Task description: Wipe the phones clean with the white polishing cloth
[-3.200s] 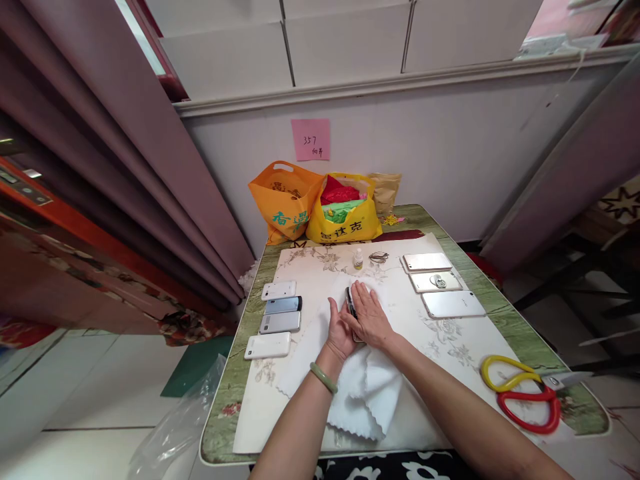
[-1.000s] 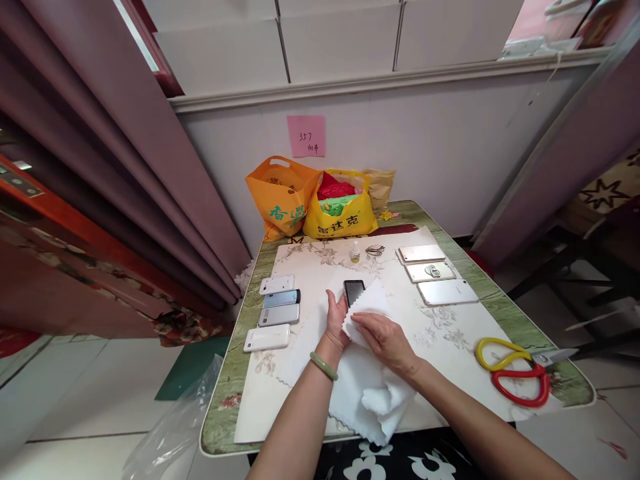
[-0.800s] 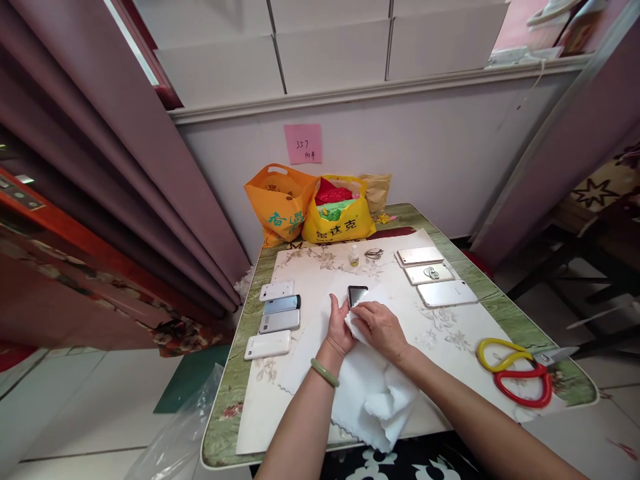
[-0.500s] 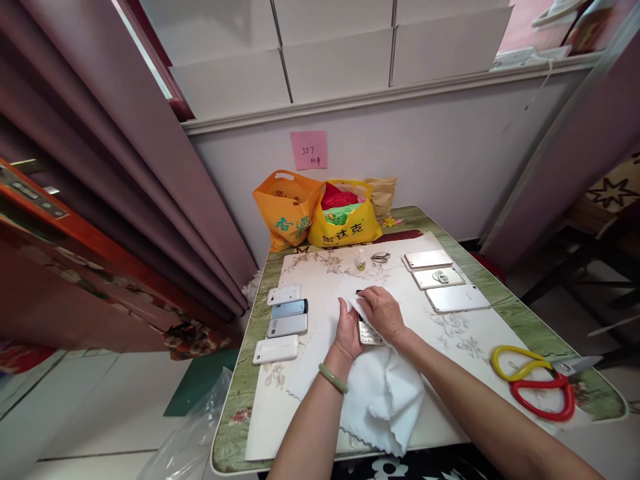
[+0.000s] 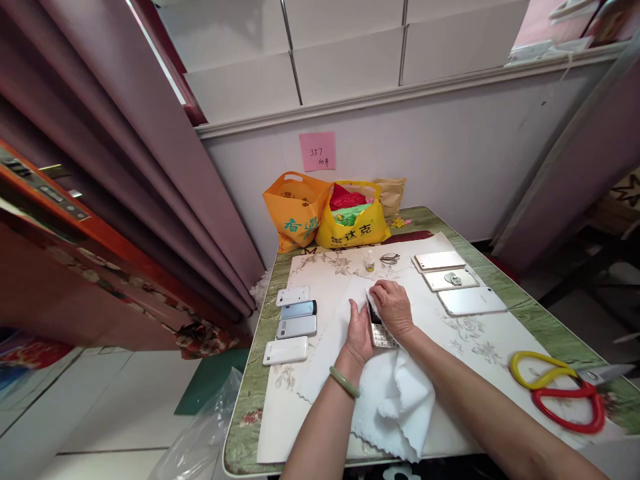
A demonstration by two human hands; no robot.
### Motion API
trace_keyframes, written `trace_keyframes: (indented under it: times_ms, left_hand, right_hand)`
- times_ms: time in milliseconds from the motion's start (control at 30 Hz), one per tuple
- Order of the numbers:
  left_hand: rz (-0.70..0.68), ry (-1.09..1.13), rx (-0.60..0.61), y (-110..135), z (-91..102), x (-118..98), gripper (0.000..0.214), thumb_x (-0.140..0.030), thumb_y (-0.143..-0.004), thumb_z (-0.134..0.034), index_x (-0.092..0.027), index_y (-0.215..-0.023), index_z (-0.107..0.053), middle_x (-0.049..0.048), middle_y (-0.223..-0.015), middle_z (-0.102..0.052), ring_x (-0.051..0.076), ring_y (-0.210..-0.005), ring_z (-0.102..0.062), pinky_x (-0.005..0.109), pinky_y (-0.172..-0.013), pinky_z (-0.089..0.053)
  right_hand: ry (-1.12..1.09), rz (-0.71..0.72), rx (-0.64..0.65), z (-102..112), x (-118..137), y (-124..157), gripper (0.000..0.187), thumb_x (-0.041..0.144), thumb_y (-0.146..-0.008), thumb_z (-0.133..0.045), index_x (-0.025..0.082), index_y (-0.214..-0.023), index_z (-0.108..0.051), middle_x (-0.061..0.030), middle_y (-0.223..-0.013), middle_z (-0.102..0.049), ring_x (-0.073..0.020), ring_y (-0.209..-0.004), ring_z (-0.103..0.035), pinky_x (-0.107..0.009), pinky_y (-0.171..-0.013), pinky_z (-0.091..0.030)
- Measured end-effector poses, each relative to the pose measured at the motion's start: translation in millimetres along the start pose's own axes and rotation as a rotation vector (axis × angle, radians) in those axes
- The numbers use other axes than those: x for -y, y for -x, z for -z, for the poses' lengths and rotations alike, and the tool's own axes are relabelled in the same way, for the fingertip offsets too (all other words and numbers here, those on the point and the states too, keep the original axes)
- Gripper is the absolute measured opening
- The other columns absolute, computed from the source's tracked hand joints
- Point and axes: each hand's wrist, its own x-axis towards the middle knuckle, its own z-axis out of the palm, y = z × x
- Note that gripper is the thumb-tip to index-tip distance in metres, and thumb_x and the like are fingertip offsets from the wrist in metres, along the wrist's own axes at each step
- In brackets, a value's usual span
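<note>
In the head view, the left hand [image 5: 359, 332] grasps a keypad phone [image 5: 383, 335] along its left side, the thumb pointing to the far side and a green bangle [image 5: 344, 382] around the wrist. The phone is in front of the person, near the middle of the table [image 5: 250, 393], tilted in the grip, with its number keys facing up at the near end and part of a dark screen showing beyond them. The right hand [image 5: 393, 308] has its fingers curled, pinching a fold of white cloth [image 5: 395, 400] against the far part of the phone, which it partly hides. The rest of the cloth drapes in folds below the phone, toward the near edge

Under it all is a cream floral mat [image 5: 280, 427]. On the left lie four phones in a column: a white phone [image 5: 293, 296] farthest, then a blue phone [image 5: 297, 309], a silver phone [image 5: 296, 326] and another white phone [image 5: 286, 350] nearest. On the right lie three more handsets [image 5: 473, 301], the middle one with a ring [image 5: 453, 279] on its back. Large scissors [image 5: 586, 383] with yellow and red handles rest at the near right. Beyond the hands a small bottle [image 5: 370, 261] stands upright; an orange bag [image 5: 295, 213] and a yellow bag [image 5: 353, 230] stand at the far edge
</note>
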Motion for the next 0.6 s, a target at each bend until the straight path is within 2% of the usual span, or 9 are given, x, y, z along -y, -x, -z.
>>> trace_keyframes:
  times_ms: [167, 367, 500, 600]
  left_hand:
    - [-0.009, -0.033, -0.016, 1, -2.1, -1, 0.069, -0.072, -0.084, -0.037, -0.023, -0.128, -0.056, 0.0131, -0.125, -0.063, 0.034, -0.121, -0.054, 0.054, -0.102, -0.039]
    - [-0.006, -0.060, -0.048, 5, -5.2, -2, 0.067, -0.073, -0.084, -0.037, -0.023, -0.123, -0.059, 0.0120, -0.121, -0.064, 0.034, -0.118, -0.055, 0.054, -0.100, -0.041]
    - [0.022, -0.043, -0.051, 5, -4.3, -3, 0.067, -0.073, -0.083, -0.040, -0.020, -0.119, -0.061, 0.0132, -0.117, -0.066, 0.034, -0.115, -0.058, 0.053, -0.099, -0.042]
    - [0.053, -0.017, -0.105, 5, -1.9, -3, 0.066, -0.074, -0.082, -0.041, -0.016, -0.103, -0.066, 0.0141, -0.100, -0.070, 0.033, -0.106, -0.062, 0.049, -0.095, -0.046]
  right_hand:
    - [0.079, 0.011, 0.080, 0, 4, 0, 0.024, 0.020, -0.096, -0.045, 0.021, -0.089, -0.068, -0.0086, -0.097, -0.064, -0.0213, -0.087, -0.053, -0.032, -0.078, -0.037]
    - [0.050, -0.108, 0.146, 6, 12, 6, 0.024, 0.030, -0.099, -0.042, 0.025, -0.095, -0.065, -0.0028, -0.089, -0.064, -0.0155, -0.070, -0.057, -0.026, -0.055, -0.031]
    - [0.003, -0.114, 0.184, 15, 16, 13, 0.018, 0.032, -0.097, -0.047, 0.022, -0.094, -0.062, -0.0017, -0.086, -0.066, -0.0152, -0.072, -0.060, -0.026, -0.057, -0.032]
    - [-0.039, -0.075, 0.178, 21, 20, 25, 0.019, 0.033, -0.096, -0.049, 0.022, -0.086, -0.060, -0.0008, -0.082, -0.066, -0.0143, -0.072, -0.060, -0.024, -0.058, -0.033]
